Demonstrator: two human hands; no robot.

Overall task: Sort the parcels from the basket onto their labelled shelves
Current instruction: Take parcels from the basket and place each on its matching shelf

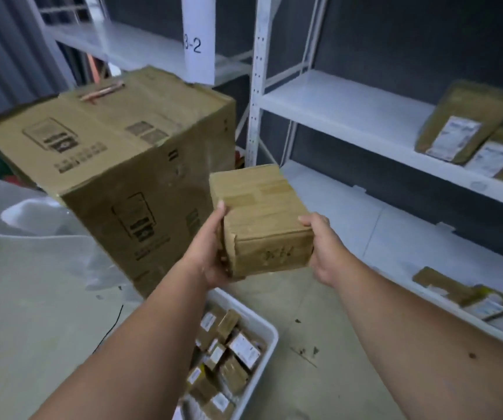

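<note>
Handwritten marking on near face of held parcel point(262, 219): smeared, unreadable. Post label point(194, 45) reads "-2"; leading character half hidden. Basket point(270, 331) cut off by bottom edge. Shelf parcels point(468, 122) blurred, labels illegible, rightmost ones cropped. Left hand point(213, 253) fingers hidden beneath parcel.

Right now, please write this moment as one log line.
stage: parcel in hand | left hand: holds small box | right hand: holds it too | basket: still holds parcels

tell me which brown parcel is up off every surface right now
The taped box gripped between the left hand and right hand; the other parcels lie in the basket or on shelves.
</note>
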